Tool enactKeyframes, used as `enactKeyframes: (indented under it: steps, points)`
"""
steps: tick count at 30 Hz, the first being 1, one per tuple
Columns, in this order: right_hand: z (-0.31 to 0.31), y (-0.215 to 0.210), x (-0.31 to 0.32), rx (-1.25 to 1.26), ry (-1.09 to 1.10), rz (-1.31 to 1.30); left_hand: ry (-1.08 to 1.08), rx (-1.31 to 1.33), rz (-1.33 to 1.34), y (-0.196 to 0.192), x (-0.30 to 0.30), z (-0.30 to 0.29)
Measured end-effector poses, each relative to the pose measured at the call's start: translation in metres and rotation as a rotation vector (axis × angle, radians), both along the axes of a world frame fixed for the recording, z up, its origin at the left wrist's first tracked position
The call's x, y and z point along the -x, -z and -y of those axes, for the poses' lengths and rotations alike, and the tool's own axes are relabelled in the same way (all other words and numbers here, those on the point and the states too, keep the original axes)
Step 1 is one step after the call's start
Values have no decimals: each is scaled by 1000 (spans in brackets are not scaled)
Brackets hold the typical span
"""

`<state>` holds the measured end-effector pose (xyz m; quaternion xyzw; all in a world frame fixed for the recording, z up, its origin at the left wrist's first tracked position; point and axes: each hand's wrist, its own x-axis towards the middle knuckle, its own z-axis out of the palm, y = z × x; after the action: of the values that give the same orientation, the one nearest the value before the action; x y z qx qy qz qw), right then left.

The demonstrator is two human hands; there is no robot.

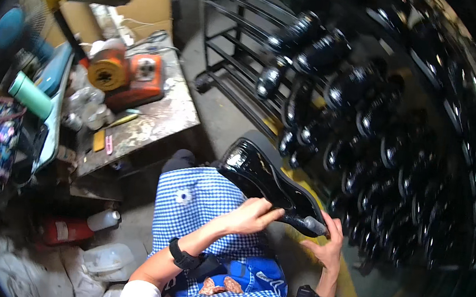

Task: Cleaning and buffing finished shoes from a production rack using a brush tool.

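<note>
Lower centre of the frame: the glossy black moulded shell (266, 184) lies slanted across the lap on a blue checked apron (196, 202). Left hand (251, 216) rests on its near edge, fingers (270, 215) pressed together and laid flat along the rim. Right hand (328, 247) cups the narrow lower end, fingers curled round it; the grip itself is partly hidden. Risk: the wet-looking gloss suggests a slick surface, so the shell could slide off the apron toward the floor if either hold loosens. Rack (381, 124) of similar black pieces hangs just beside, at right; a swing of the raised far end could knock or scuff them. Cluttered worktop (153, 121) sits well apart, upper left.
</note>
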<state>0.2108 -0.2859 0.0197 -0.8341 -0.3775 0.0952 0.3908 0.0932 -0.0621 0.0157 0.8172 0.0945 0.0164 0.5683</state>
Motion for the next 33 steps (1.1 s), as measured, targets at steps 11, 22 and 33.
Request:
enactKeyframes:
  steps: [11,22,33]
  points:
    - [74,152,25,-389,620,-1000,-88,-338,142,34,-34,14]
    - [36,294,-93,-747,1178,-810,-247,-628,204,72,-5,-35]
    - [-28,317,-172,-308,1456,-908,-231,-641,140,68,-22,-31]
